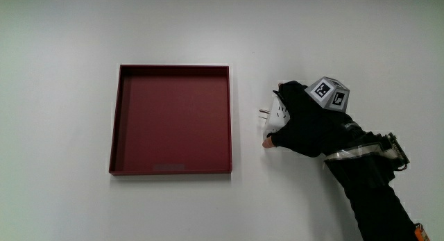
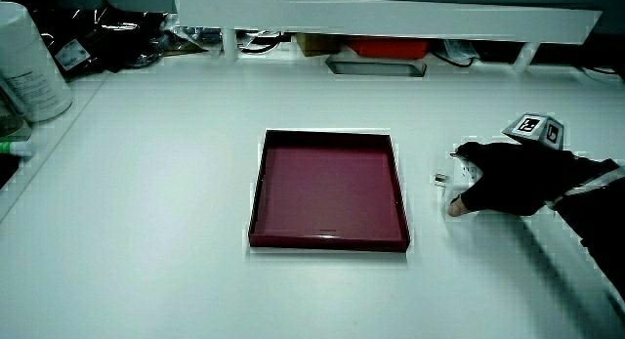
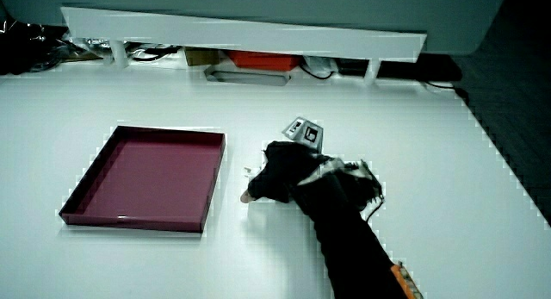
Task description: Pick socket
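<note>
A small white socket (image 1: 279,114) with metal pins pointing toward the tray lies on the white table beside the dark red tray (image 1: 118,123). The gloved hand (image 1: 281,123) rests over the socket with its fingers curled around it, thumb on the table nearer the person. In a side view the socket (image 2: 459,172) shows as a white bit under the hand (image 2: 467,183). In a side view the hand (image 3: 263,183) hides nearly all of the socket; only the pins (image 3: 248,171) peek out beside the tray (image 3: 112,220).
The dark red square tray (image 2: 327,243) has nothing in it. A low white partition (image 2: 391,7) runs along the table's edge farthest from the person, with clutter under it. A white container (image 2: 27,65) stands at the table's corner.
</note>
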Demonstrator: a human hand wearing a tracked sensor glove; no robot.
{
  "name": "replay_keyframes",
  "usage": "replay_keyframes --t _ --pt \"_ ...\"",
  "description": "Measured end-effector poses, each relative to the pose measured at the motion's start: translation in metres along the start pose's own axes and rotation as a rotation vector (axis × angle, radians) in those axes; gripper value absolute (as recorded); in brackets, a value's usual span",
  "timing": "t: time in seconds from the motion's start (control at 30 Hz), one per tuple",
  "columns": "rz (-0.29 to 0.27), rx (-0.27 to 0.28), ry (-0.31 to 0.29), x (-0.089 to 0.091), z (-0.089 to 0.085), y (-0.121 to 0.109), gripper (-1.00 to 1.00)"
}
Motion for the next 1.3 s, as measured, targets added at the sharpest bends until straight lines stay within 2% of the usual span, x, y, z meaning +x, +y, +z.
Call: replay_keyframes --t 0.1,0.23,0.33,0.4,0.6,0.8,0.87,1.0,1.17,1.2,1.23,1.27,1.3 --pt "0.016 0.046 -0.002 0.001 0.002 -0.003 0.17" --pt "0.027 0.073 0.021 0.002 0.004 -0.005 0.39" --pt "0.036 0.113 0.012 0.000 0.005 -0.008 0.56" --pt "0.042 0.128 0.026 0.003 0.004 -0.007 0.67" --pt "0.059 0.139 0.018 0.003 0.003 -0.008 1.00" --pt "0.093 0.161 0.025 -0.006 0.010 -0.016 1.00" --pt "0.124 0.162 0.029 -0.014 0.013 -0.020 1.00" --pt "0.136 0.173 0.001 -0.025 0.016 -0.022 1.00" --pt "0.200 0.166 0.008 -0.050 0.023 -0.027 1.00" --pt "0.199 0.169 -0.017 -0.052 0.022 -0.025 1.00" --pt "0.219 0.177 -0.012 -0.060 0.023 -0.029 1.00" --pt "0.239 0.166 -0.002 -0.064 0.022 -0.029 1.00" --pt "0.219 0.057 0.087 -0.065 0.019 -0.026 1.00"
